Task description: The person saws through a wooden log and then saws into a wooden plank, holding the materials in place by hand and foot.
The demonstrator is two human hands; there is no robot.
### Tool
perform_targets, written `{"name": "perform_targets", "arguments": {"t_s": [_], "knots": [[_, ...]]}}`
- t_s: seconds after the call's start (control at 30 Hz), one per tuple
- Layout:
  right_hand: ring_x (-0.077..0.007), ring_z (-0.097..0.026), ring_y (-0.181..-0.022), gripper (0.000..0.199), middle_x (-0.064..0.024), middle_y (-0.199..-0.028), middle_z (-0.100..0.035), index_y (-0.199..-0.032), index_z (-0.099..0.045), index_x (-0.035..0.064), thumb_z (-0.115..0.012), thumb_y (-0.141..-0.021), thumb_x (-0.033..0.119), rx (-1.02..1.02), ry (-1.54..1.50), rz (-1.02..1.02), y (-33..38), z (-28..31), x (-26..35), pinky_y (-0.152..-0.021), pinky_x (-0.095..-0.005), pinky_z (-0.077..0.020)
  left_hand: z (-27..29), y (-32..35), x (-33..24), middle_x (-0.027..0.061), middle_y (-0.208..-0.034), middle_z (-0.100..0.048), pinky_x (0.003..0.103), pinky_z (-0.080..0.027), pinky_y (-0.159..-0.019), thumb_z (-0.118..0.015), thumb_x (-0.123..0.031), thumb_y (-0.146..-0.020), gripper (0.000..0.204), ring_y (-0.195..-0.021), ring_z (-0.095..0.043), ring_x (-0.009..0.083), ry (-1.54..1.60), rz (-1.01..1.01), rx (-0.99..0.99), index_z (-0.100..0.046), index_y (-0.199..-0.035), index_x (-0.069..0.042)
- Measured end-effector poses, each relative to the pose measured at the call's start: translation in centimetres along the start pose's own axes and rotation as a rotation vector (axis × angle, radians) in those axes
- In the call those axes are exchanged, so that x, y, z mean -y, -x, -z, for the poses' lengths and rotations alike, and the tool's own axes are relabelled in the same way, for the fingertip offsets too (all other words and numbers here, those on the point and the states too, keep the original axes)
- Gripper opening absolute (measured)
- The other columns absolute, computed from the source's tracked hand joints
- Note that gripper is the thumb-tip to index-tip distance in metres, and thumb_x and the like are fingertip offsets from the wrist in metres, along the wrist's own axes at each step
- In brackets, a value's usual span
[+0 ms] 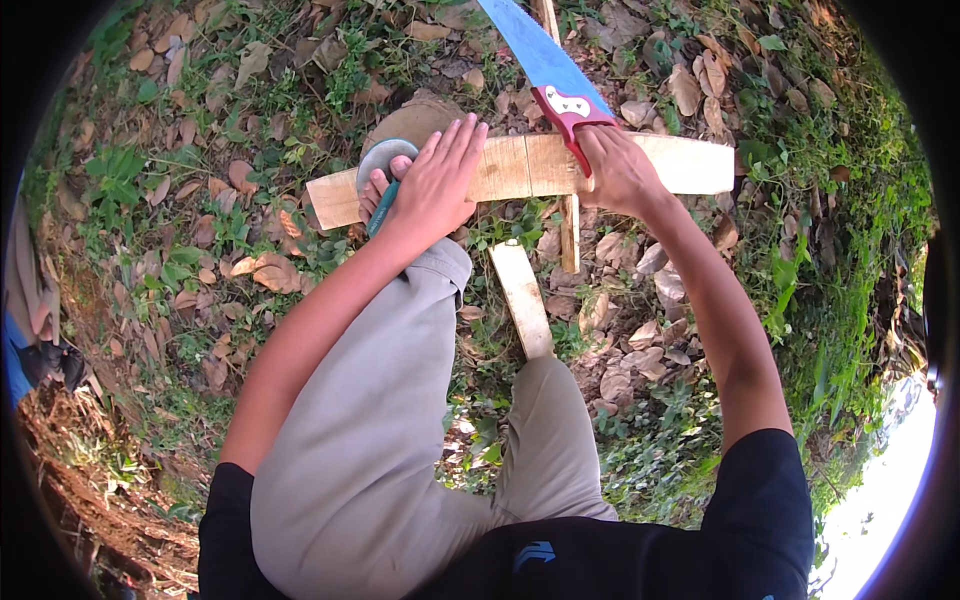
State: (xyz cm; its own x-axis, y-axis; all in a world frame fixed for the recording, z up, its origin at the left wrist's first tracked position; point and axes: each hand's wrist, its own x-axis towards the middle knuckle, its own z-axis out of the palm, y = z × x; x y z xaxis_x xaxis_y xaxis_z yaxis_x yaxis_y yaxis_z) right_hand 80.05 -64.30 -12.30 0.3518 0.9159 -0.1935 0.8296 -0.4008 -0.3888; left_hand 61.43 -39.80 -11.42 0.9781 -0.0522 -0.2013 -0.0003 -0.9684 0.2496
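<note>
A pale wooden plank (pixel 690 165) lies crosswise in front of me, with a thin dark line across it near the middle. My right hand (pixel 620 170) is closed round the red handle of a handsaw (pixel 550 60). The blue blade points away and to the left, beyond the plank's far edge. Flat on the plank, left of the line, rests my left hand (pixel 437 180), its fingers stretched out. Beside it my foot in a grey-and-teal sandal (pixel 385 160) is on the plank's left part; toes show at the hand's edge.
Behind the left hand stands a round cut log end (pixel 420 112). A narrow wooden strip (pixel 570 235) runs under the plank. Nearer, a short board (pixel 522 300) lies by my right knee. Dry leaves (pixel 620 375) and green plants cover the ground.
</note>
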Motion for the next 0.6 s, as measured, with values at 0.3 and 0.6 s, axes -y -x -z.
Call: {"name": "perform_targets", "arguments": {"t_s": [0.3, 0.6], "knots": [[-0.0312, -0.062, -0.116, 0.065, -0.0148, -0.115, -0.065, -0.115, -0.049, 0.0048, -0.088, -0.064, 0.018, 0.015, 0.046, 0.038, -3.2, 0.2, -1.5, -0.11, -0.0393, -0.0466, -0.9, -0.3, 0.4, 0.0183, -0.168, -0.023, 0.044, -0.029, -0.124, -0.081, -0.022, -0.078, 0.108, -0.153, -0.03, 0.0308, 0.04, 0.049, -0.005, -0.017, -0.163, -0.005], [-0.0148, -0.059, -0.056, 0.038, -0.0041, -0.066, -0.061, -0.095, -0.063, 0.0, -0.073, -0.094, 0.037, -0.741, -0.63, -0.315, 5.4, -0.3, 7.4, -0.052, -0.0317, -0.0499, -0.7, -0.4, 0.8, 0.0182, -0.163, -0.035, 0.046, -0.035, -0.12, -0.085, -0.023, -0.072, 0.104, -0.148, -0.04, 0.031, 0.083, 0.05, -0.011, -0.03, -0.158, -0.003]]}}
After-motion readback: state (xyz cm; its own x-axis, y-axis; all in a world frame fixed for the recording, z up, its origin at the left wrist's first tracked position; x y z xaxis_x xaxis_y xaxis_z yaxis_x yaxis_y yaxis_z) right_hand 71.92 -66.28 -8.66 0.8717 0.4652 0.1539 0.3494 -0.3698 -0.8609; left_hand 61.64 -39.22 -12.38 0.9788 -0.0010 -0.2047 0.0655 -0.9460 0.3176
